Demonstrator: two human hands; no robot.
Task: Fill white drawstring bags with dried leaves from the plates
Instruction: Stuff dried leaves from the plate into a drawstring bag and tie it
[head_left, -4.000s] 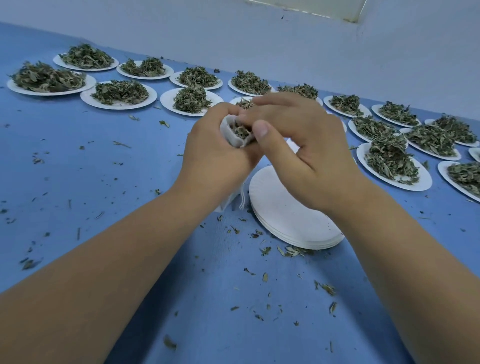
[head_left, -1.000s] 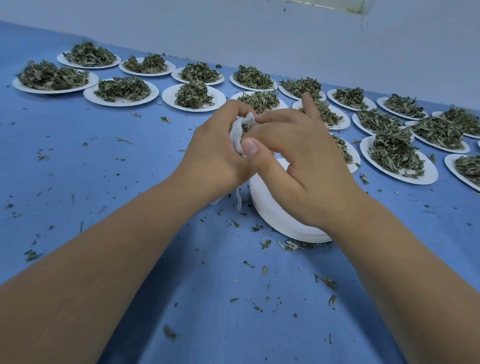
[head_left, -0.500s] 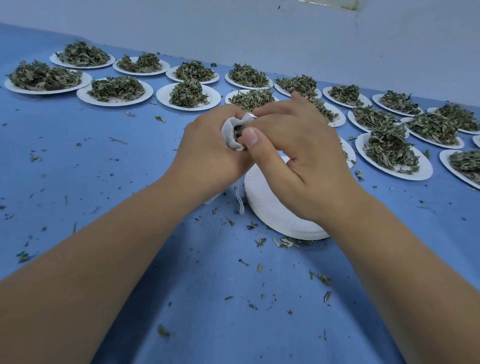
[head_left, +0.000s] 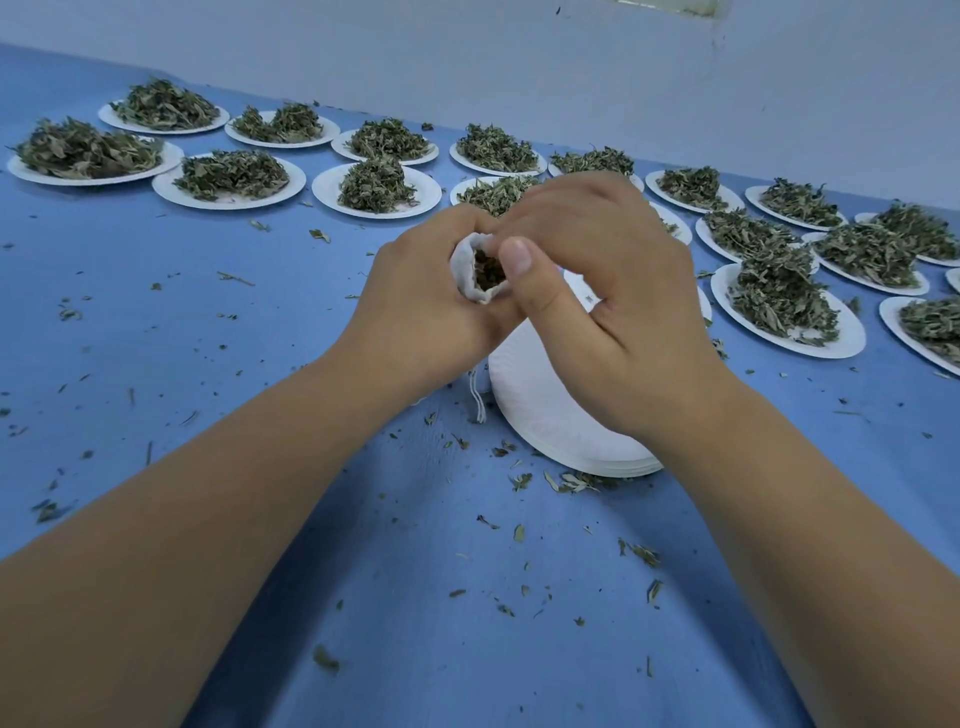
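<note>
My left hand (head_left: 421, 306) grips a small white drawstring bag (head_left: 462, 273) above the blue table, its mouth facing me with dark dried leaves (head_left: 488, 273) inside. My right hand (head_left: 613, 291) is curled against the bag's right side, thumb at the mouth's rim, fingers over the top; most of the bag is hidden by both hands. The bag's white drawstring (head_left: 477, 400) dangles below my left hand. Under my hands lies a stack of bare white plates (head_left: 550, 421). Several white plates heaped with dried leaves, such as one at centre back (head_left: 375, 184), stand in rows behind.
More leaf plates line the right side, the nearest (head_left: 784, 306) beside my right hand, and the far left (head_left: 88, 153). Loose leaf crumbs (head_left: 571, 483) litter the blue tabletop. A pale wall (head_left: 519, 67) rises behind the table's far edge.
The bag's mouth now faces me wider, showing the leaves inside. My right thumb has shifted to the mouth's right rim; both hands stay together over the plate stack.
</note>
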